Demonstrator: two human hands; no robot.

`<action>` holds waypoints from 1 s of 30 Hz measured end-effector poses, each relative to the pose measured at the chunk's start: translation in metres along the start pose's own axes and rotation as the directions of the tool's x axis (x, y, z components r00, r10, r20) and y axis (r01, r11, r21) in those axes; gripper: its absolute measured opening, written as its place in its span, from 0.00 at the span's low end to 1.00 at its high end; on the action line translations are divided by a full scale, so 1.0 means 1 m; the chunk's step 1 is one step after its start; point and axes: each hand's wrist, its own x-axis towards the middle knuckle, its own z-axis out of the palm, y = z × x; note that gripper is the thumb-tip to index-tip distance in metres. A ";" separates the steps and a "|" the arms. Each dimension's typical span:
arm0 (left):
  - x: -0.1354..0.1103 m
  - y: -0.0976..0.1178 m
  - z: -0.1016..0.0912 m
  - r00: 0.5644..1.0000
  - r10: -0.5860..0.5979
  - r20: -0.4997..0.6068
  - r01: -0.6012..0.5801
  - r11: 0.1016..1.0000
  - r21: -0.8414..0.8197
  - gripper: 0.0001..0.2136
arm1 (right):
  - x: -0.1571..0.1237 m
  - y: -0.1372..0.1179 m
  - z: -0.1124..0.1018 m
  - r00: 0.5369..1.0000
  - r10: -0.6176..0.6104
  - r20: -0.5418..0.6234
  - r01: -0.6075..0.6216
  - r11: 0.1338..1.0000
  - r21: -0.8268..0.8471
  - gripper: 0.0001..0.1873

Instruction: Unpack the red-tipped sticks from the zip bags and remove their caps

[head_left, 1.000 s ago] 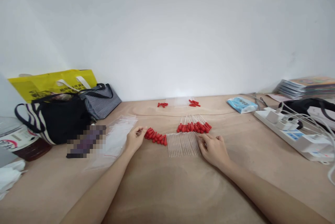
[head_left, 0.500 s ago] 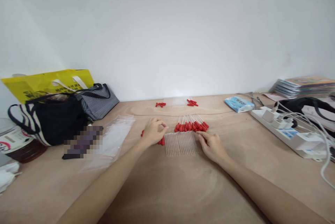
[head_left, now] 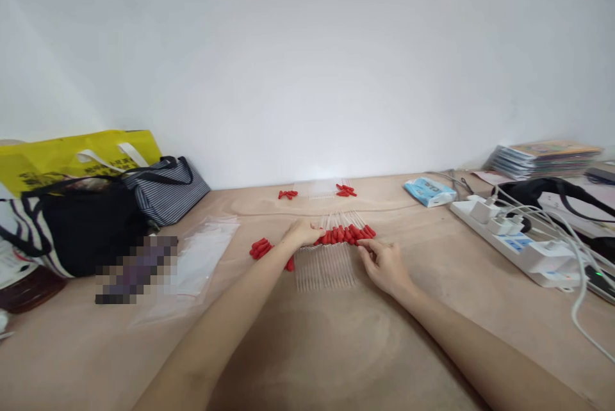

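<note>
Side by side in front of me lie many clear, thin glass tubes (head_left: 325, 268). Just beyond them is a fanned row of droppers with red rubber bulbs (head_left: 348, 233), their tubes pointing away. My left hand (head_left: 300, 233) reaches over the left end of that row, its fingertips closed at a red bulb and partly hidden. At the right end of the tubes rests my right hand (head_left: 387, 264), fingers bent and apart, index fingertip close to the bulbs. A small pile of loose red bulbs (head_left: 260, 248) lies left of my left wrist.
Clear plastic bags (head_left: 206, 254) and a pixelated dark object (head_left: 137, 270) lie left, before a black bag (head_left: 91, 225). Right are a blue tissue pack (head_left: 430, 191) and a white power strip (head_left: 509, 241) with cables. More red pieces (head_left: 288, 194) lie near the wall.
My left hand has moved away and right, from above the loose bulbs to the left end of the dropper row. My right hand stays near the tubes. The view has shifted slightly.
</note>
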 end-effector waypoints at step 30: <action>-0.105 -0.048 0.012 0.404 0.814 -0.417 -0.732 0.561 0.387 0.05 | -0.010 -0.034 0.007 0.848 -0.530 -0.009 0.529 0.848 -0.046 0.11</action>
